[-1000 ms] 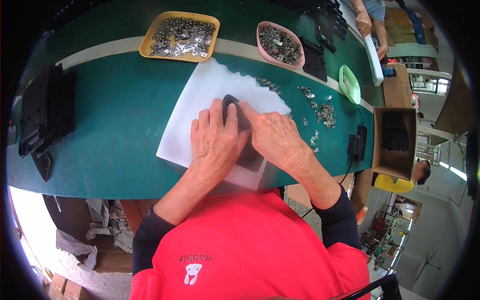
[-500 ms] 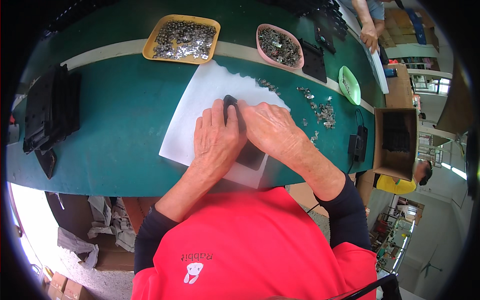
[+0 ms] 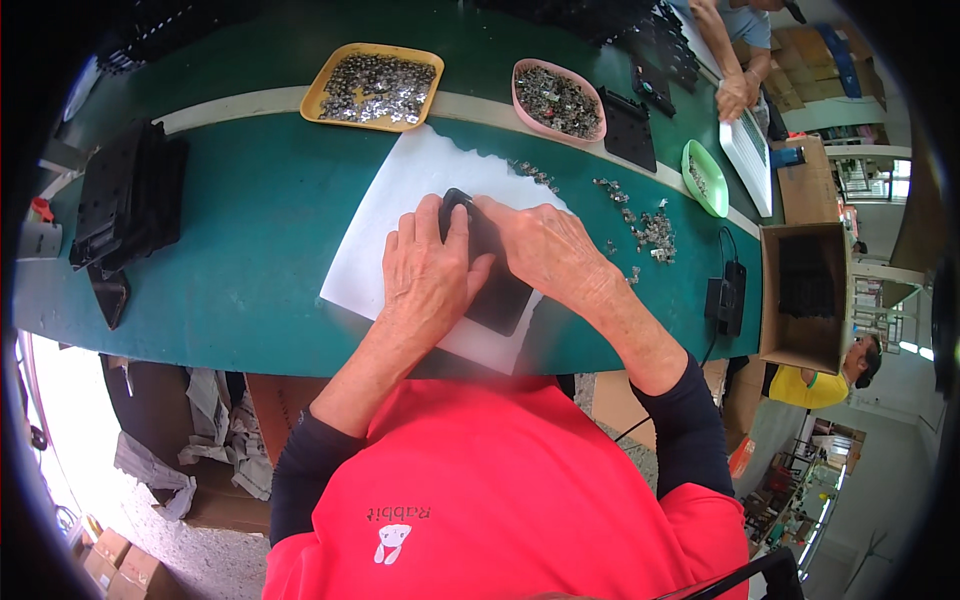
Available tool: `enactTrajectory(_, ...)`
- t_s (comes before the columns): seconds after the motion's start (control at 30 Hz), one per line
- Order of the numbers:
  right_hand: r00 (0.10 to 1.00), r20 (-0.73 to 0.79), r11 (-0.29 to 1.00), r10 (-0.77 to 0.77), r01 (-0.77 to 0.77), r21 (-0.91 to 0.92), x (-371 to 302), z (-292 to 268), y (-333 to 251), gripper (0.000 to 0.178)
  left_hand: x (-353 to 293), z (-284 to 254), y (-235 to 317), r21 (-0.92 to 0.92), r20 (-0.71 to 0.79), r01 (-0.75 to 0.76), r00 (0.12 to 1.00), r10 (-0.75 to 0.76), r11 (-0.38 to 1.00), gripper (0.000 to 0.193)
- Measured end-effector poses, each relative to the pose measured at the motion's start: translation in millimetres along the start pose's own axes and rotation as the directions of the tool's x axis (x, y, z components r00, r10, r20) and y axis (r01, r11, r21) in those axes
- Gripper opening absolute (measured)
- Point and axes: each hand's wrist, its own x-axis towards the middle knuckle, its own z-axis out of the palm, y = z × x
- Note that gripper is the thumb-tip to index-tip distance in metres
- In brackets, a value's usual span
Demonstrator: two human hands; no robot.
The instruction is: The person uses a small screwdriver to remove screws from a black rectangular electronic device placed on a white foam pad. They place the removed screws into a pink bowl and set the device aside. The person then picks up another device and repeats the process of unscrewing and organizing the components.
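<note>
A flat black plastic panel (image 3: pixel 503 296) lies aslant on a white foam sheet (image 3: pixel 362 245) with a ragged far edge. My left hand (image 3: pixel 425 272) rests on the panel's left side, its fingers stretched toward the far end. At that far end, my right hand (image 3: pixel 552 248) has its fingers curled in close against the panel. Whatever those fingers pinch is hidden under the hand. Small metal clips (image 3: pixel 655 235) are scattered on the green table just right of the foam sheet.
A yellow tray (image 3: pixel 312 100) and a pink bowl (image 3: pixel 600 118) hold metal clips; a green bowl (image 3: pixel 713 190) stands farther right. Stacked black panels (image 3: pixel 130 200) lie left. A power adapter (image 3: pixel 735 298) and open cardboard box (image 3: pixel 850 290) are right. Another person's hands (image 3: pixel 735 95) hold a white panel.
My left thumb has spread away from its fingers, showing more of the black panel. Both hands stay at its far end. The other person's white panel has tilted.
</note>
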Motion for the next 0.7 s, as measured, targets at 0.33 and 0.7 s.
enactTrajectory(0.33,0.992,-0.101,0.997,-0.075,0.071,-0.042,1.4,19.8,5.9,0.051,0.8,-1.2,0.9,0.008,0.017,0.015,1.0,-0.015,1.0,0.061)
enactTrajectory(0.7,0.989,-0.144,0.996,-0.039,0.027,-0.082,-2.3,26.3,-7.9,0.054,2.0,0.3,-2.2,-0.015,0.015,0.005,1.0,-0.004,1.0,0.065)
